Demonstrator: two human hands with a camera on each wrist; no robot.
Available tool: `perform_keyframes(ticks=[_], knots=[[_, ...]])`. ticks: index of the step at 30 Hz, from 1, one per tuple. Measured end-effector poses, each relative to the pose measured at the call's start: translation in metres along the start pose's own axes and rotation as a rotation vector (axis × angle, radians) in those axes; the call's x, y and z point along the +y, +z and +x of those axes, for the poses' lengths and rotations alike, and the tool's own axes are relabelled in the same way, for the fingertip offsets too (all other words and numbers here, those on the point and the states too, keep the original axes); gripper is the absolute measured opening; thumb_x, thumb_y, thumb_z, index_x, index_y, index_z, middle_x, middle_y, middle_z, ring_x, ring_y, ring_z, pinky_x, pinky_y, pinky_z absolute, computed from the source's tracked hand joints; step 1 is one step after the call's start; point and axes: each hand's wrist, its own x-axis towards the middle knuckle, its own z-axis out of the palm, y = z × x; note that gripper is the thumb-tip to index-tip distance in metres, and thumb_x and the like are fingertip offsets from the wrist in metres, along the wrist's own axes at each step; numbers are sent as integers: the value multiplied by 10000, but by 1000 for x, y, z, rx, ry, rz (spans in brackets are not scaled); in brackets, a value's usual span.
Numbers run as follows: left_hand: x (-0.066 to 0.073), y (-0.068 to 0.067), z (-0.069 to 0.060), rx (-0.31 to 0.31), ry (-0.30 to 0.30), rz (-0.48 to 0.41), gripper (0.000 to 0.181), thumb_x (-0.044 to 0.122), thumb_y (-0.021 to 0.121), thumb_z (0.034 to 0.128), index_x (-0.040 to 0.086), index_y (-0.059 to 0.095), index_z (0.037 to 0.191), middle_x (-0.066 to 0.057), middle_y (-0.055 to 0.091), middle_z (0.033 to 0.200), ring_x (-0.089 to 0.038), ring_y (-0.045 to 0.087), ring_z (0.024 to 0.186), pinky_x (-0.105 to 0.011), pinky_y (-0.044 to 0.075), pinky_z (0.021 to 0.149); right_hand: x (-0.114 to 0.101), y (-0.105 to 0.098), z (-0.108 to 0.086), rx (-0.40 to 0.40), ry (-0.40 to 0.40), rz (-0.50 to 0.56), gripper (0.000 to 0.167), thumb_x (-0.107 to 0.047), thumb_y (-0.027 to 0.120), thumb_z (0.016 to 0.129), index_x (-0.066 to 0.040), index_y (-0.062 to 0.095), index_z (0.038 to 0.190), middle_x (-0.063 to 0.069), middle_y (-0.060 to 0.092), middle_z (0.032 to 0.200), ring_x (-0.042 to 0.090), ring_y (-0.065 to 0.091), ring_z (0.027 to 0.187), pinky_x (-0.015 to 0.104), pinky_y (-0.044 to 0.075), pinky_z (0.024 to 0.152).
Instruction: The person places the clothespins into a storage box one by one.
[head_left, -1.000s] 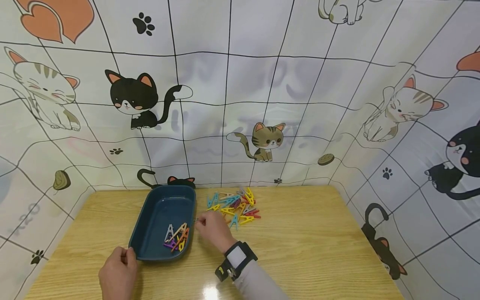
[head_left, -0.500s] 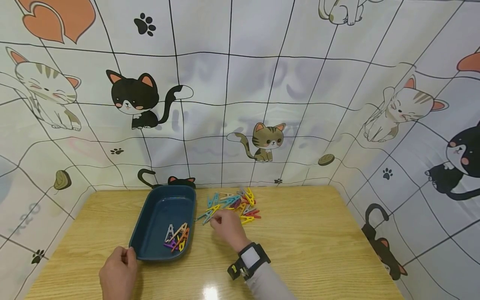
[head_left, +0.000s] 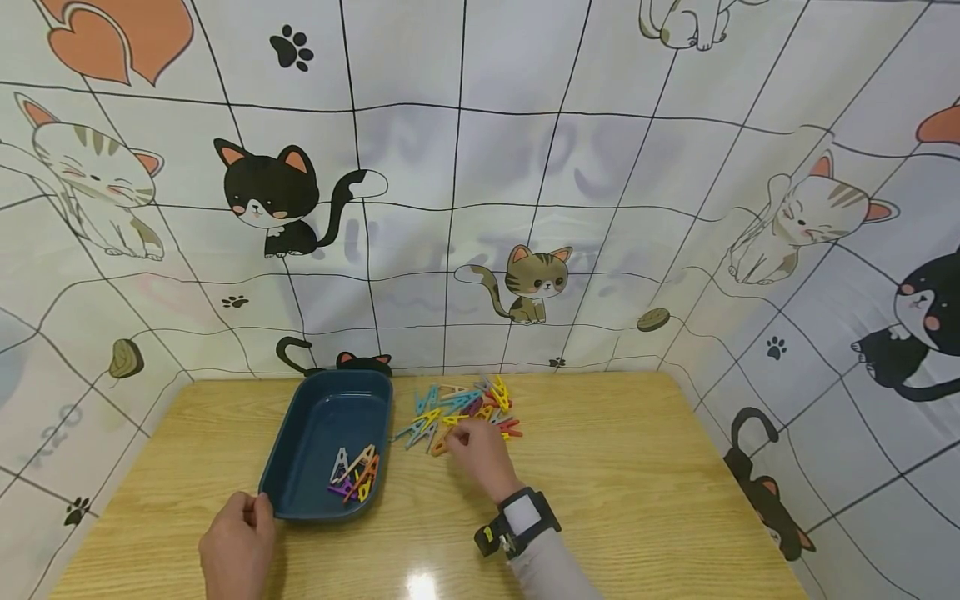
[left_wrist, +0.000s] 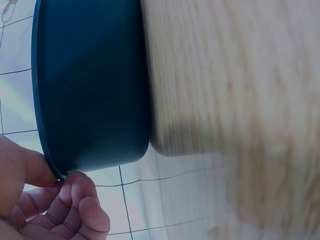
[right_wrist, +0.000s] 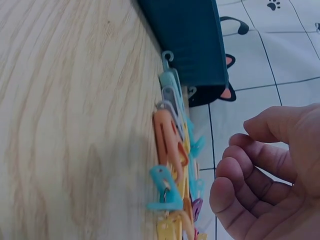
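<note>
A dark blue tray (head_left: 300, 467) stands on the wooden table, with several clothespins (head_left: 355, 475) in its near right corner. My left hand (head_left: 238, 546) pinches the tray's near left rim between thumb and fingers; the left wrist view shows the grip at the rim. My right hand (head_left: 483, 454) is over the near side of a pile of coloured clothespins (head_left: 461, 404), right of the tray. In the right wrist view its fingers are loosely bent, with nothing seen between them. Closest to it lie an orange clothespin (right_wrist: 167, 137) and a light blue clothespin (right_wrist: 165, 190).
The wooden table (head_left: 637, 483) extends right of the pile and in front of the tray. A white cloth (head_left: 480, 183) printed with cats and grid lines hangs behind and at both sides. A camera strap (head_left: 528, 517) is on the right wrist.
My right hand has moved right, from beside the tray to the pile. Light blue and orange clothespins now show between it and the tray. The left hand stays on the rim.
</note>
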Motion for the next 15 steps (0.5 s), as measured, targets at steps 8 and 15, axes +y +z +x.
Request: perform_keyframes(ticks=[8, 15], knots=[[-1, 0, 0, -14, 1, -7, 256, 44, 602, 965, 39, 545, 716, -59, 548, 606, -177, 464, 509, -343, 361, 501, 11, -4, -4, 27, 33, -32, 100, -62, 707, 884, -87, 729, 790, -8, 679, 762, 72, 549, 672, 257, 477, 620], [-3, 1, 1, -13, 2, -4, 253, 30, 607, 962, 30, 542, 717, -67, 547, 604, -181, 463, 503, -354, 365, 498, 19, -5, -7, 24, 95, -36, 129, -87, 724, 908, -99, 723, 779, -32, 633, 739, 83, 520, 664, 259, 447, 612]])
